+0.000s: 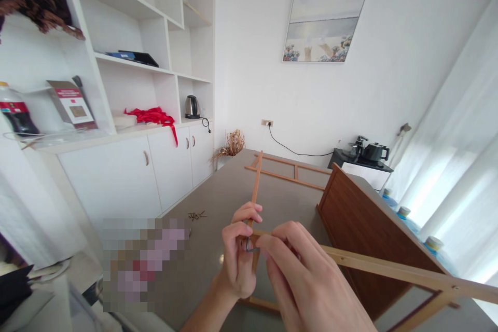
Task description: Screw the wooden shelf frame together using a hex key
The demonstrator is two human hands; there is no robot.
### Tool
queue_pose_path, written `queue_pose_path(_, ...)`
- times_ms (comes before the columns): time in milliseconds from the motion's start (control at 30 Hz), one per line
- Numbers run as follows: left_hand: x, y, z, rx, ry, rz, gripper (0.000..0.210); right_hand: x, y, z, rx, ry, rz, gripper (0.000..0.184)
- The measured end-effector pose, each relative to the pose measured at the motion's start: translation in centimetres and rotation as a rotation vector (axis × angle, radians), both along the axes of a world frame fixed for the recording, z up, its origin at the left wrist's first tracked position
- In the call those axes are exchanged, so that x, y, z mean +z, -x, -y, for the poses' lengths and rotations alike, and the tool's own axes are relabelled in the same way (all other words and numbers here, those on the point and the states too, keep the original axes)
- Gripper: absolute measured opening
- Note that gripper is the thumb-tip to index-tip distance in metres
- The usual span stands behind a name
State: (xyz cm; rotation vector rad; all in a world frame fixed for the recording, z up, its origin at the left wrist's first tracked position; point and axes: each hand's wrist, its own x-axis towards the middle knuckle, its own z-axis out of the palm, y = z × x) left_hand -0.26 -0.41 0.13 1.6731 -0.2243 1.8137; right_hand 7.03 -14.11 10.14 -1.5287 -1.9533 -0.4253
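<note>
My left hand (238, 254) is wrapped around a light wooden frame (373, 259) at the corner where an upright strip meets a long rail. The thumb side of my right hand (307, 270) pinches a small L-shaped hex key (252, 250), whose bent end meets the wood at that joint. The exact seat of its tip is hidden by my fingers. To the right, a reddish-brown wooden panel (350, 218) stands on edge beside the rail. A little heap of screws (197, 215) lies on the grey table (210, 249), left of my hands.
Another wooden frame piece (288, 172) lies at the table's far end. Water bottles (433, 245) line the right side by the curtain. A black kettle (375, 152) sits on a small stand behind. White cabinets (116, 176) run along the left. A pixelated patch hides the left table edge.
</note>
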Motion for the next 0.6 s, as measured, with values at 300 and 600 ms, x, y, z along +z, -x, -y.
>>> queue_pose_path(300, -0.1, 0.0, 0.1, -0.012, 0.008, 0.003, 0.016, -0.3, 0.6, -0.5, 0.001, -0.038, -0.013, 0.021)
queue_pose_path(600, 0.2, -0.1, 0.3, -0.025, 0.005, 0.016, 0.020, 3.5, 1.1, -1.0, 0.046, 0.024, 0.203, 0.027)
